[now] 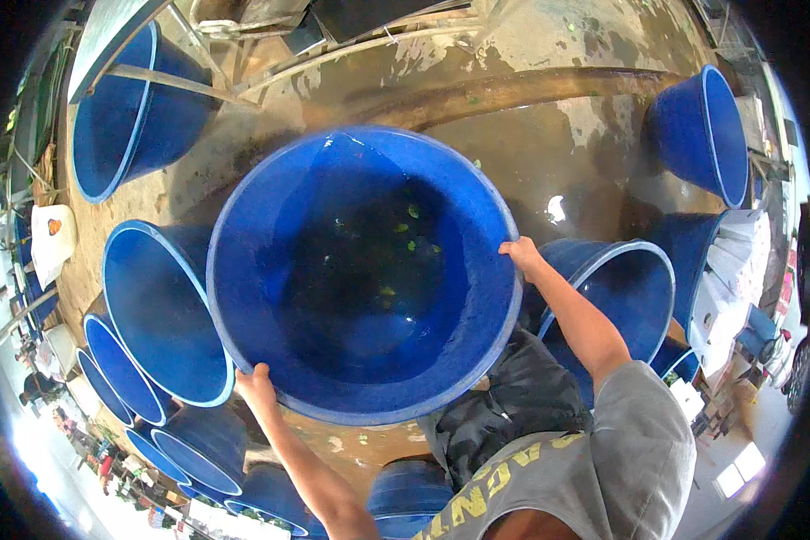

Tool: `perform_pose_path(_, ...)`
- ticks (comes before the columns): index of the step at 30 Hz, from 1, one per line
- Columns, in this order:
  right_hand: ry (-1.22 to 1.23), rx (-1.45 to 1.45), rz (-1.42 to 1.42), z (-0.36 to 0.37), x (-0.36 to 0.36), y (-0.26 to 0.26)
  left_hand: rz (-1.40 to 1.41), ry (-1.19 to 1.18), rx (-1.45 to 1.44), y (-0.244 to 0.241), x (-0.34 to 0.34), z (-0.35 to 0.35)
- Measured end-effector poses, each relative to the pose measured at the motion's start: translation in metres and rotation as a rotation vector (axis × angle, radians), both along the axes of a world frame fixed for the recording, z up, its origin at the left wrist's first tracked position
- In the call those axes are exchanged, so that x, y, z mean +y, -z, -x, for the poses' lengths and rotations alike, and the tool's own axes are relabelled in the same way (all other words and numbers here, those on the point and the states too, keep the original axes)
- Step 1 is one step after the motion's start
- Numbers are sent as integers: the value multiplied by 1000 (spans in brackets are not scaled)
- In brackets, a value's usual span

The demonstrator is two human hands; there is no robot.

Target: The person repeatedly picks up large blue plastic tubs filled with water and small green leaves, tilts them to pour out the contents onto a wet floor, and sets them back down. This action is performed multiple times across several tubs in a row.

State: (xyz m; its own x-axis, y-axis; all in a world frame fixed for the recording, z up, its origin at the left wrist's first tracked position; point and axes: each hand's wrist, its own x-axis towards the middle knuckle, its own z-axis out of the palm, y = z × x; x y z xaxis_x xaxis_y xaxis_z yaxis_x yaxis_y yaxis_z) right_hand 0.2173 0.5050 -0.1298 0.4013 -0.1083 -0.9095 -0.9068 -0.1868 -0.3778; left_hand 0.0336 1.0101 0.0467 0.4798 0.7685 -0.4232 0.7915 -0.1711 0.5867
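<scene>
A large round blue plastic tub (466, 324) fills the middle of the view, its mouth facing up towards me. Its bottom is dark and wet, with several green leaf pieces (401, 228) in it; how much water it holds I cannot tell. My left hand (256, 386) grips the rim at the lower left, thumb over the edge. On the right side, my right hand (523, 256) holds the same rim, its thumb on the inner side. The fingers of both hands are mostly hidden behind the tub wall.
Close on the left stands another blue tub (158, 314), and on the right a further tub (611, 297). More blue tubs (199, 452) line the lower left. Wet concrete floor (513, 145) lies ahead, crossed by a shallow channel (486, 94). A wooden frame (358, 47) stands at the top.
</scene>
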Motion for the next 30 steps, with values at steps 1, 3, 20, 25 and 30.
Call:
perform_pose_path(1, -25, -13, 16, -7, 2, 2, 7, -22, 24, 2, 4, -3)
perform_pose_path(3, -71, 0, 60, -20, 5, 7, 13, -51, 72, 4, 8, -6)
perform_pose_path(20, 11, -85, 130, 5, 5, -15, -141, -61, 1, 2, -18, -18)
perform_pose_path(25, -68, -109, 73, -23, -2, 1, 16, -123, -167, -3, -27, -31)
perform_pose_path(30, -164, -106, 178, -44, -6, 26, 5, -131, -4, -7, -31, -58)
